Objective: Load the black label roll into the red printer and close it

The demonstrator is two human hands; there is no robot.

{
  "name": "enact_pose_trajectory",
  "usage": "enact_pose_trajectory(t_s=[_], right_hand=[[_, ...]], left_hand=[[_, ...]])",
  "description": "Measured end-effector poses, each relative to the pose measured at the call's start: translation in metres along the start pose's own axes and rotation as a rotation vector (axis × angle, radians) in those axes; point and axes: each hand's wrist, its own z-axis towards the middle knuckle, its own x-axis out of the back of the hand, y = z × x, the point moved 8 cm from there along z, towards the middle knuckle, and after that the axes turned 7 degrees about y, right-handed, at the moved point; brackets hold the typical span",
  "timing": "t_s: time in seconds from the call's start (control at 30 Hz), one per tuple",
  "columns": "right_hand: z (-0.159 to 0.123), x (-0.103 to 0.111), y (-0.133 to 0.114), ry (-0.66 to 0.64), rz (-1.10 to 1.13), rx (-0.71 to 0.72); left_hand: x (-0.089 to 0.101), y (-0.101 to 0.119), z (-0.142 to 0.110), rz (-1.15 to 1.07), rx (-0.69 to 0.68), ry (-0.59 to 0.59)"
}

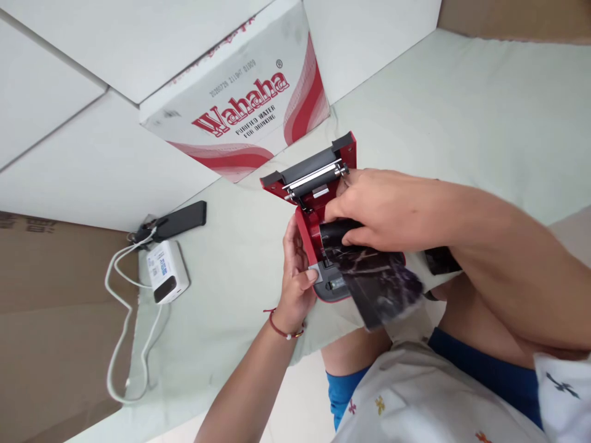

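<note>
A small red-and-grey device (310,237) is held up with its hinged lid (339,144) raised, showing a dark roller (309,166) and a metal bar. My left hand (295,271) wraps around the device's left side, thumb on a grey corner piece. Reaching in from the right, my right hand (369,209) has its fingers on a roll of black glossy film at the device's opening. A loose strip of the black film (383,283) hangs down over the device's front. My right fingertips near the lid's hinge are partly hidden.
A Wahaha water carton (240,104) leans at the back against white panels. On the left lie a white power bank (168,271), a white cable (111,277) and a black flat object (182,223). Brown cardboard (55,307) borders the left side. A pale green cloth (462,117) covers the surface.
</note>
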Motion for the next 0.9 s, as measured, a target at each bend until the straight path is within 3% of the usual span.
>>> enact_pose_trajectory(t_s=[0.17,0.27,0.37,0.53,0.67,0.77,0.9], right_hand=[[-0.033,0.049,0.018,0.084,0.154,0.027],[-0.047,0.059,0.059,0.067,0.098,-0.219],[-0.048,0.042,0.092,-0.028,-0.023,-0.425],[-0.026,-0.009,0.097,-0.167,-0.11,-0.335],[-0.035,-0.015,0.116,-0.151,-0.091,-0.363],[-0.05,-0.001,0.142,-0.054,-0.145,-0.453],[-0.058,-0.015,0.154,-0.2,-0.155,-0.563]], left_hand=[[0.0,-0.003,0.0,-0.054,0.036,-0.002],[0.0,-0.006,0.001,-0.091,0.046,-0.013],[0.001,-0.008,0.002,-0.094,0.072,-0.02],[0.002,-0.008,-0.001,-0.077,0.102,-0.023],[0.004,-0.005,0.002,-0.082,0.087,0.005],[0.017,-0.003,0.009,-0.102,0.046,0.159],[0.038,-0.005,0.015,-0.042,0.036,0.389]])
